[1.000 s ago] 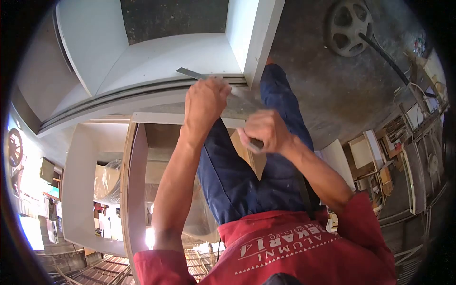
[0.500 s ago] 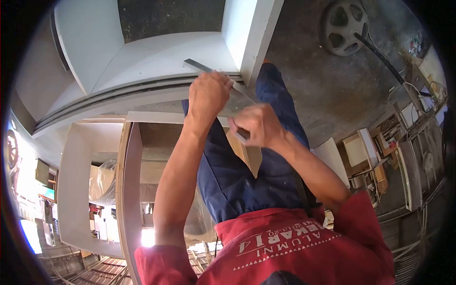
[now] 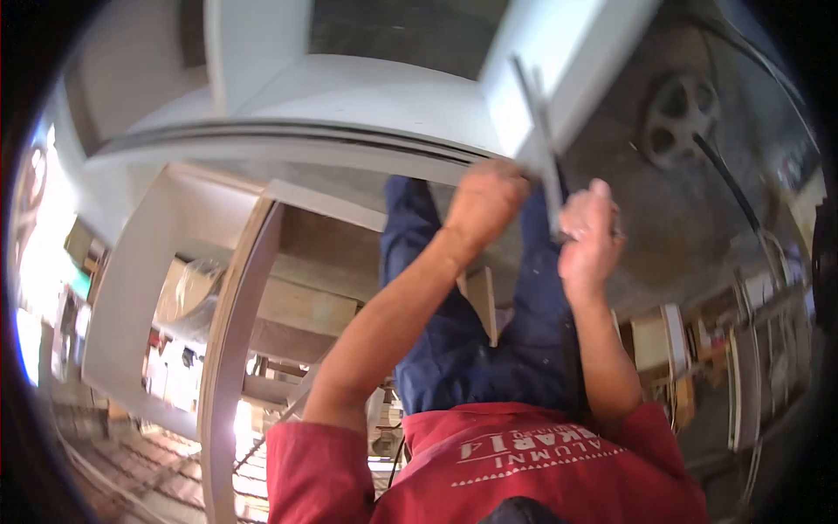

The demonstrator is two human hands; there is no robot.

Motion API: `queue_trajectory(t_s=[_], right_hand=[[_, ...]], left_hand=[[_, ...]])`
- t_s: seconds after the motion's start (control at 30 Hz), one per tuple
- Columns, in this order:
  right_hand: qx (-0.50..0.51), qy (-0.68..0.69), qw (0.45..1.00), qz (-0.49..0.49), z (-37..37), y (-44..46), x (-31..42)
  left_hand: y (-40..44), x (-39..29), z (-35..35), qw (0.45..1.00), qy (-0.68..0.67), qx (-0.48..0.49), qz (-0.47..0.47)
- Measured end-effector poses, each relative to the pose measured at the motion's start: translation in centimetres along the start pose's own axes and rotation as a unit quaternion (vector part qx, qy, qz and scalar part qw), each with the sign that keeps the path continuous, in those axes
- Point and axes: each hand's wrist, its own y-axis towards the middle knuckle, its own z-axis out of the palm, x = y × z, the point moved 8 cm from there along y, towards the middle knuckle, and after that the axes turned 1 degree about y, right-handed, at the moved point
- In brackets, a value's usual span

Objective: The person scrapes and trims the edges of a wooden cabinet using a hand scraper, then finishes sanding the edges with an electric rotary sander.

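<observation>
A thin, flat grey strip [image 3: 540,131], blurred by motion, slants upward in front of the white cabinet's right side panel [image 3: 532,83]. Its lower end meets the fingers of my right hand [image 3: 589,231], which are closed on it in front of my right thigh. My left hand [image 3: 489,196] is curled into a fist just left of the strip, by the right end of the dark-grooved front edge [image 3: 349,140] of the cabinet. Whatever the left fingers hold, if anything, is hidden.
An upright wooden frame [image 3: 231,349] stands to the left, with a plastic-wrapped item [image 3: 188,297] behind it. A spoked wheel-shaped base [image 3: 681,122] with a dark pole [image 3: 729,179] rests on the floor at right. Wooden pieces [image 3: 690,349] are stacked farther right.
Both hands have moved right and the view has shifted. The strip has swung from a shallow slant across the cabinet front to a steep one, and my right hand has turned upward.
</observation>
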Motion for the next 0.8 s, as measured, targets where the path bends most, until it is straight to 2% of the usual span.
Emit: queue_trajectory(t_s=[0.07, 0.13, 0.17, 0.2, 0.23, 0.27, 0.3, 0.37, 0.4, 0.47, 0.5, 0.57, 0.67, 0.7, 0.77, 0.8], right_hand=[[0.035, 0.023, 0.999, -0.023, 1.1, 0.4, 0.7], [0.042, -0.020, 0.998, -0.050, 2.2, 0.1, 2.3], [0.058, -0.012, 0.997, -0.054, 2.4, 0.0, 2.5], [0.071, -0.097, 0.990, -0.074, 2.4, -0.2, 2.8], [0.081, -0.181, 0.975, -0.096, 3.0, -0.2, 3.0], [0.091, -0.178, 0.974, -0.104, 4.2, -0.1, 2.8], [0.129, -0.265, 0.940, -0.175, 6.2, -0.6, 3.0], [0.187, -0.389, 0.854, -0.289, 10.6, -1.8, 3.4], [0.210, -0.427, 0.835, -0.276, 12.1, -1.9, 2.4], [0.228, -0.474, 0.764, -0.374, 15.7, -3.0, 0.9], [0.231, -0.472, 0.759, -0.385, 16.5, -3.3, -0.1], [0.255, -0.592, 0.707, -0.291, 17.0, -3.4, -4.1], [0.251, -0.610, 0.688, -0.301, 17.3, -5.0, -4.9], [0.235, -0.608, 0.706, -0.277, 17.0, -4.7, -5.1], [0.232, -0.629, 0.693, -0.267, 17.1, -4.5, -4.8], [0.226, -0.644, 0.687, -0.250, 17.0, -4.2, -4.8]], left_hand=[[0.1, 0.9, -1.1, 0.998, -0.062, -0.013, -0.003], [0.4, 1.4, -2.0, 0.996, -0.091, -0.011, -0.024], [0.3, 1.8, -4.6, 0.987, -0.148, -0.048, -0.044], [-0.6, 3.5, -7.7, 0.979, -0.110, -0.152, -0.078], [-2.0, 5.2, -10.9, 0.958, -0.072, -0.255, -0.109], [-3.6, 7.0, -15.2, 0.925, 0.009, -0.361, -0.119], [-5.5, 10.1, -18.3, 0.897, 0.091, -0.385, -0.197], [-10.5, 14.8, -23.6, 0.780, 0.188, -0.491, -0.339], [-12.1, 16.7, -24.6, 0.773, 0.187, -0.501, -0.341], [-15.0, 21.4, -25.1, 0.774, 0.066, -0.488, -0.399], [-15.5, 22.0, -25.4, 0.768, 0.064, -0.498, -0.397], [-15.3, 23.1, -25.7, 0.780, 0.104, -0.461, -0.410], [-16.3, 26.2, -29.1, 0.762, 0.126, -0.495, -0.398], [-17.1, 27.9, -30.7, 0.757, 0.122, -0.502, -0.399], [-18.1, 29.7, -35.3, 0.774, 0.236, -0.464, -0.360], [-19.2, 30.0, -37.5, 0.773, 0.233, -0.470, -0.357]])
